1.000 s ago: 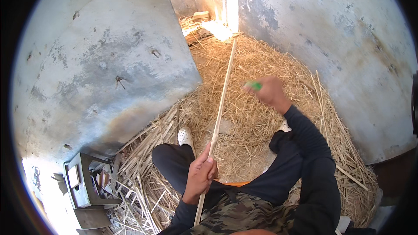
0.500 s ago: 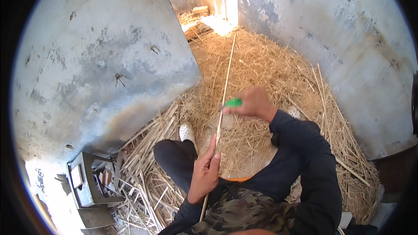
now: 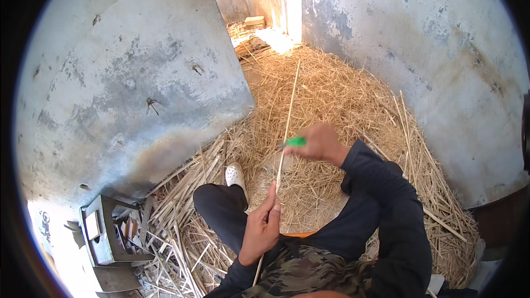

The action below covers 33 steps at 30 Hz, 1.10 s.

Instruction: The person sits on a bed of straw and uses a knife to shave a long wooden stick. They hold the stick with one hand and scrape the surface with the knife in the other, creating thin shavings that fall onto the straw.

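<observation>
A long, thin, pale bamboo strip (image 3: pixel 292 96) runs from my lap out over the shavings, its far end raised in front of me. My left hand (image 3: pixel 261 230) is closed round its near part, thumb along the top. My right hand (image 3: pixel 321 144) grips the green handle of a small knife (image 3: pixel 296 141). The knife's blade lies across the strip, farther out than my left hand. The blade is small and partly blurred, so its exact contact with the strip cannot be made out.
Curly shavings (image 3: pixel 331 88) cover the floor ahead. Split strips lie piled at left (image 3: pixel 182 232) and right (image 3: pixel 441 209). A grey wall panel (image 3: pixel 138 72) stands left, another wall (image 3: pixel 419 60) right. A small open-fronted cabinet (image 3: pixel 107 243) is at lower left. My white clog (image 3: pixel 234 175) rests among the shavings.
Both hands have come slightly nearer to my body, and the strip's far end sits lower in the view. The knife has moved toward me with my right hand. Both grips stay closed.
</observation>
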Motion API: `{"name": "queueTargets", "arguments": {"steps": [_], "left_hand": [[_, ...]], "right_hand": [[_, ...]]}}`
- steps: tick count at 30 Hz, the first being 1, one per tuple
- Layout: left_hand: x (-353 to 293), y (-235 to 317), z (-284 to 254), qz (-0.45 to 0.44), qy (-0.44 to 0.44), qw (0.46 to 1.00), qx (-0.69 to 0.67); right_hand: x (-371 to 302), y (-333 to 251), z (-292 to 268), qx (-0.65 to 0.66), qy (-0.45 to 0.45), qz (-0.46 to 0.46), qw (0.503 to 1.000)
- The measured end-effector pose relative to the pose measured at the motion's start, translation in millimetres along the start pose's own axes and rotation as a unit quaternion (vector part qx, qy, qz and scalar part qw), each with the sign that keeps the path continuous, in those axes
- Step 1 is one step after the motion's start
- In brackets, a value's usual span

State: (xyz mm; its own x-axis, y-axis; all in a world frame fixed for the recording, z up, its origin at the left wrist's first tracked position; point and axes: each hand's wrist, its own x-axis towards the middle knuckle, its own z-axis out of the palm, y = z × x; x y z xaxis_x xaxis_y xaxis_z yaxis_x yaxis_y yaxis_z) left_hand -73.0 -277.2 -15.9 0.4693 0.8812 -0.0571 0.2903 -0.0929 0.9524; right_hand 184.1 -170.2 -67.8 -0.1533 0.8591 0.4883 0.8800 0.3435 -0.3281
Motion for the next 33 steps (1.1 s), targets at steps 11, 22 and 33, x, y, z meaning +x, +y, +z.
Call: {"name": "queueTargets", "arguments": {"steps": [11, 22, 33], "left_hand": [[9.0, -7.4, 0.4, 0.093, 0.056, 0.975, 0.192], [5.1, -8.5, -0.3, 0.120, 0.049, 0.962, 0.241], [13.9, -13.7, -0.2, 0.139, 0.064, 0.940, 0.304]], "right_hand": [[1.4, -2.9, 3.4, 0.015, -0.019, 0.010, 1.000], [1.2, 11.8, 6.6, 0.035, -0.058, 0.082, 0.994], [0.8, 1.4, 4.4, 0.014, -0.054, 0.032, 0.998]]}}
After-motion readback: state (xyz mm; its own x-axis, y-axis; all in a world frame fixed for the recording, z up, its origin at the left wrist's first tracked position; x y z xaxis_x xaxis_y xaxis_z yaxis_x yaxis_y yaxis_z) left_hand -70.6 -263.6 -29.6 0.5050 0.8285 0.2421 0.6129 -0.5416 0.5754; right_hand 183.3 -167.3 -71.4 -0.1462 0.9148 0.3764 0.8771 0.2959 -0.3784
